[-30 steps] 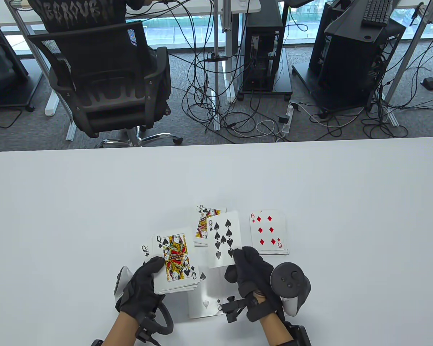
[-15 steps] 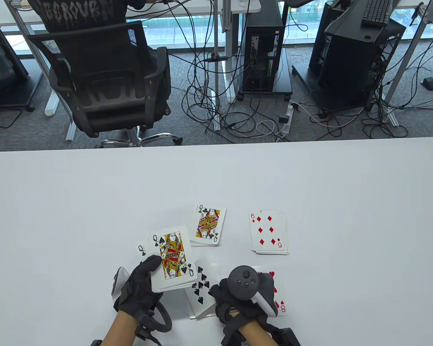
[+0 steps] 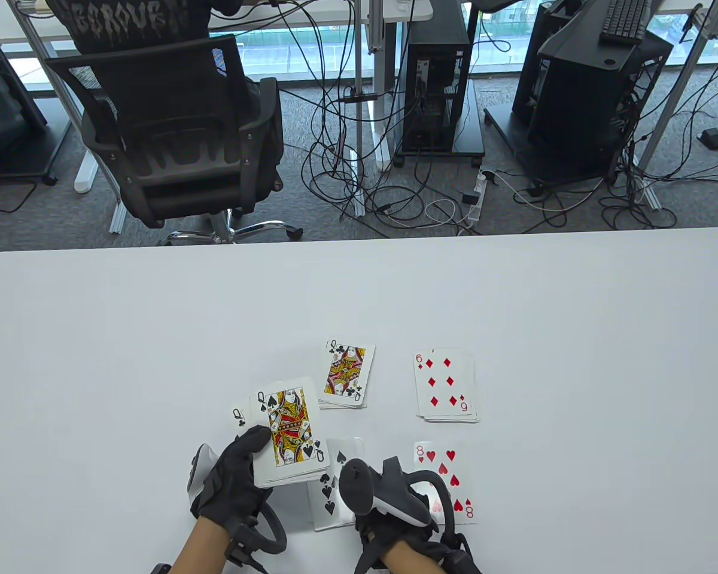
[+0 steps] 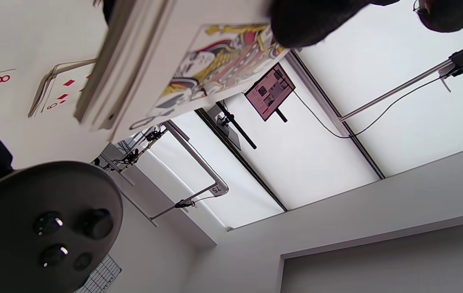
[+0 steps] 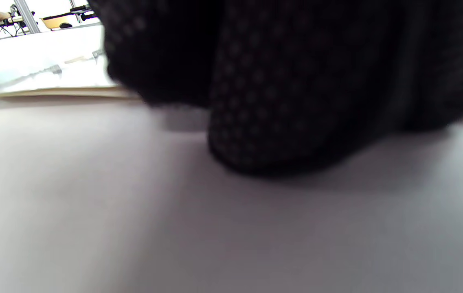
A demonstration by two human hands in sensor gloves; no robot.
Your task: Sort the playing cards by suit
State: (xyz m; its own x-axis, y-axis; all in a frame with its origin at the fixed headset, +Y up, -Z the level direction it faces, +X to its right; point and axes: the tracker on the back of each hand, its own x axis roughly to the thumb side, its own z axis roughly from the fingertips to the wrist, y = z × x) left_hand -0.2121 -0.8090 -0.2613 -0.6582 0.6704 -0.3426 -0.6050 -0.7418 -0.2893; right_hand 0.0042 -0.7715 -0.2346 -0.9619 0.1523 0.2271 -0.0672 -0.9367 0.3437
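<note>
My left hand grips a face-up deck a little above the table, with the queen of spades on top and my thumb on its face. A queen of clubs corner sticks out at the deck's left. The deck also shows in the left wrist view. My right hand lies under its tracker on the spade pile, whose top card is a spade card. Its fingers are hidden. In the right wrist view the glove is blurred and close to the surface.
Three other face-up piles lie on the white table: clubs topped by a queen, diamonds topped by a six, and an eight of hearts beside my right hand. An office chair stands beyond the far edge.
My right hand carried the nine of spades from above the clubs pile down to the spade pile, then shifted left, uncovering the eight of hearts. My left hand stayed put.
</note>
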